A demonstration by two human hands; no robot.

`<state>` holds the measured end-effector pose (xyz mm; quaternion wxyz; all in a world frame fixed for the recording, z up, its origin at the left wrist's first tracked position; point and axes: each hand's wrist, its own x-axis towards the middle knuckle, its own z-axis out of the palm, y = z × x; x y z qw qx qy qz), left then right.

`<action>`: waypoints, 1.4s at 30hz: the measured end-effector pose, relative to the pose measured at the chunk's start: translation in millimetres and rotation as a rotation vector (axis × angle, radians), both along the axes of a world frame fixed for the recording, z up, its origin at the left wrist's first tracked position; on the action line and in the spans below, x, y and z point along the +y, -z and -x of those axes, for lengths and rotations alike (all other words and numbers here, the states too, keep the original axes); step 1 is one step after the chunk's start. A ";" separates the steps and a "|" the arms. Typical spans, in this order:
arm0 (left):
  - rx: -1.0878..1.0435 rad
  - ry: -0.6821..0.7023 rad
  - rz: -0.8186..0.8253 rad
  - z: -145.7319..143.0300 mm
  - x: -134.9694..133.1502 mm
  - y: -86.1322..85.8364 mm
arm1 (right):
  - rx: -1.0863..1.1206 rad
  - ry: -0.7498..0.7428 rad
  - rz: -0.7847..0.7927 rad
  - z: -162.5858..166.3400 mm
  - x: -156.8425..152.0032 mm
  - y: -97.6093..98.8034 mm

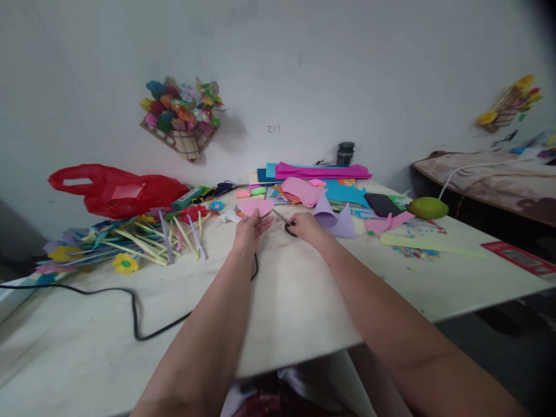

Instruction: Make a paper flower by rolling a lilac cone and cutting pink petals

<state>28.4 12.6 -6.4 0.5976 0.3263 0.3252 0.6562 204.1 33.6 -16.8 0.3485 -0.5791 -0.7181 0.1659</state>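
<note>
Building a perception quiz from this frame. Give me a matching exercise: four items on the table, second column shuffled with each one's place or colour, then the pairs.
Items
1. pink paper piece
2. scissors
3. red plastic bag
4. green round fruit

Descriptions
A. at the table's right edge, beside a dark phone
B. held in the left hand
C. far left, behind the pile of coloured sticks
D. held in the right hand, blades pointing toward the pink piece

Pairs: 1-B, 2-D, 3-C, 4-A
</note>
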 end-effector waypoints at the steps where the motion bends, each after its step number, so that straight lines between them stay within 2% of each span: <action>1: 0.018 0.007 -0.003 -1.1 -0.3 0.4 | -0.066 0.012 -0.011 -1.2 -0.6 -0.8; 5: 0.127 0.041 -0.026 -5.9 -3.2 1.6 | -0.129 0.017 -0.011 -4.5 1.2 0.3; 10: 0.258 0.071 -0.076 -8.0 -5.4 3.6 | -0.089 -0.034 -0.022 -5.5 4.0 3.6; 14: 0.281 0.060 -0.131 -8.8 -3.6 5.6 | -0.061 0.080 0.001 2.2 -3.2 -6.5; 16: 0.287 0.049 -0.147 -9.5 -2.5 6.3 | 0.155 0.083 0.131 7.3 -8.2 -13.7; 20: 0.334 0.041 -0.201 -10.4 -1.6 7.6 | 0.735 -0.156 0.354 12.7 -16.8 -24.9; 22: 0.377 0.041 -0.241 -10.7 -0.9 8.9 | 0.918 -0.239 0.414 13.0 -19.7 -28.1; 25: 0.468 0.006 -0.297 -10.9 1.5 12.1 | 1.060 -0.283 0.466 12.8 -21.2 -30.0; 34: 0.628 -0.029 -0.365 -9.5 7.3 15.5 | 1.155 -0.353 0.400 12.8 -16.4 -25.0; 37: 0.669 0.027 -0.378 -9.3 2.4 12.5 | 1.136 -0.302 0.386 12.8 -14.3 -23.3; 42: 0.738 0.207 -0.394 -12.1 -8.9 6.5 | 1.044 -0.158 0.343 12.8 -8.5 -17.8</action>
